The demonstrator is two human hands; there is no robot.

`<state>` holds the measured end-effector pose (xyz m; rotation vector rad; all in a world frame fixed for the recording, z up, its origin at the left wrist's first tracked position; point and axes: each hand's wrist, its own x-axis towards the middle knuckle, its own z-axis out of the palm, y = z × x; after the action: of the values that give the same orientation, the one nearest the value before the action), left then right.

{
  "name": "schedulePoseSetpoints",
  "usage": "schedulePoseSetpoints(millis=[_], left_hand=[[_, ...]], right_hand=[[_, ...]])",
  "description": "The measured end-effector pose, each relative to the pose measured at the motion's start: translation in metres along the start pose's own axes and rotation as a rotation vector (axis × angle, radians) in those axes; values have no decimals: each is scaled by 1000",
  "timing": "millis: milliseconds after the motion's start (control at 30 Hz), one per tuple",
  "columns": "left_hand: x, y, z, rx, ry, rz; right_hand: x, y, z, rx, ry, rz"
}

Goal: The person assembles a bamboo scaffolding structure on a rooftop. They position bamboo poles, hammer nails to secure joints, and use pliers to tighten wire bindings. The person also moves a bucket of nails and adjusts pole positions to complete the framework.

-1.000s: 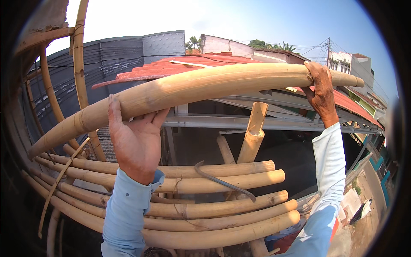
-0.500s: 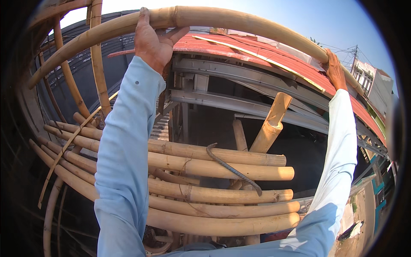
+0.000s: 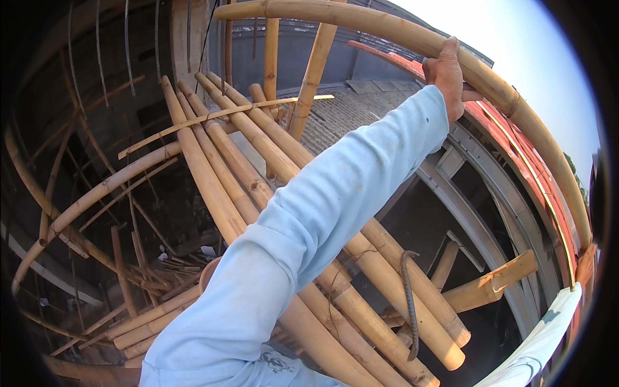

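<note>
A long bamboo pole point(image 3: 367, 24) is raised across the top of the view and bends down the right side. My left hand point(image 3: 447, 76) grips it from below, thumb against the near side. Farther along the same pole, at the right rim, my right hand point(image 3: 585, 264) has its fingers around it; much of that hand is cut off or dark. Below my arms, several bamboo poles point(image 3: 387, 277) lie side by side as a platform. A ribbed, hooked steel bar point(image 3: 410, 303) rests across their ends. My left sleeve hides their middle.
A thin bamboo strip point(image 3: 219, 115) crosses the platform's far ends. Upright bamboo posts point(image 3: 314, 77) stand beyond. Red roofing point(image 3: 516, 151) and grey metal beams point(image 3: 480, 177) lie to the right. Deep below left are crossed bamboo scaffold poles point(image 3: 109, 187); thin steel rods point(image 3: 100, 51) hang upper left.
The view has swung left, so the platform slants and the scaffolding below left shows. Both hands still hold the raised pole; my right hand now sits at the right rim.
</note>
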<state>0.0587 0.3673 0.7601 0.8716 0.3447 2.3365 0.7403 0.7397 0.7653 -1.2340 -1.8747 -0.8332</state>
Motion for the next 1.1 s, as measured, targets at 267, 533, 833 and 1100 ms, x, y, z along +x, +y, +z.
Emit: schedulePoseSetpoints(millis=[267, 533, 833, 1100], left_hand=[[75, -37, 12, 140, -337, -82], [122, -70, 21, 276, -208, -276], [146, -98, 27, 77, 351, -111], [136, -133, 59, -51, 220, -304]], right_hand=[[0, 18, 55, 110, 69, 31], [19, -5, 27, 28, -49, 201], [-4, -127, -30, 118, 20, 272], [-17, -122, -75, 197, -26, 372]])
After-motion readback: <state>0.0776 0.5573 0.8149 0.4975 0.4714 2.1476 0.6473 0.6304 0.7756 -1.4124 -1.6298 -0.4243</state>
